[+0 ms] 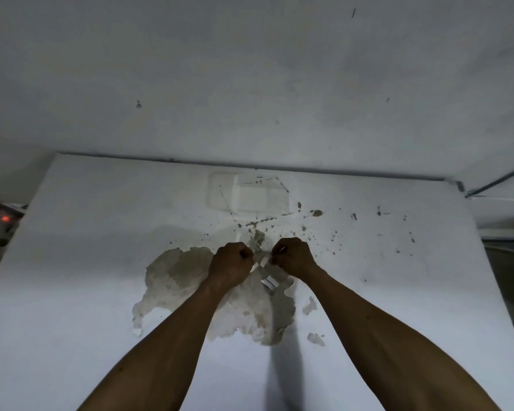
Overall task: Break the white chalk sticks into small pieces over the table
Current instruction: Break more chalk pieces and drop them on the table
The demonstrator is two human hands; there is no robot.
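Observation:
My left hand [231, 262] and my right hand [291, 256] are clenched side by side over the middle of the white table [86, 232]. Between the two fists spans a white chalk stick [263, 260], each hand gripping one end of it. Two short white chalk pieces [269, 282] lie on the table just below the hands, side by side. Another small white piece [258, 247] shows just above the gap between the fists. My fingers hide the ends of the held stick.
The table's paint has peeled off in a large brownish patch [184, 280] under my forearms. Dark flecks [333, 235] scatter to the right. A shallow rectangular dent [247, 191] marks the far middle. A grey wall [250, 84] rises behind; a red light [5, 218] glows at the left edge.

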